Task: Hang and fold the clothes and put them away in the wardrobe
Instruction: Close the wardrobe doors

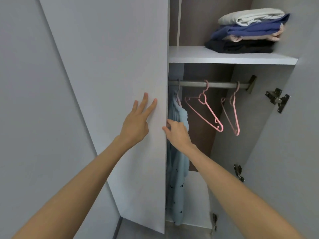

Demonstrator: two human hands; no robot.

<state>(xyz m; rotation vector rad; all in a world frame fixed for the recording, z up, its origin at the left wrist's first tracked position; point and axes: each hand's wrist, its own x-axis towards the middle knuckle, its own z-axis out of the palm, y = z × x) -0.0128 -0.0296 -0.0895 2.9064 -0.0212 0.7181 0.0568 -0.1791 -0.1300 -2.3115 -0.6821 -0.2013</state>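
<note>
At the wardrobe front: you face a pale grey wardrobe, its tall flat left door panel standing across the left part of the opening, the right part open to view.
Left hand: your left hand lies flat on the door panel's face, fingers straight and spread, holding nothing.
Right hand: your right hand grips the door panel's free edge, thumb on the front face, fingers curled round it.
Hung garment: a light blue garment with small dark bird prints hangs at the left end of the rail, just behind your right hand and partly hidden by the door panel.
Rail: a grey metal rail under the shelf carries two empty pink plastic hangers, set apart, right of the garment.
Shelf: a white shelf bears a stack of folded clothes: pale grey on top, then blue, pink, and black beneath.
Side wall: dark metal hinges sit on the right.
</note>
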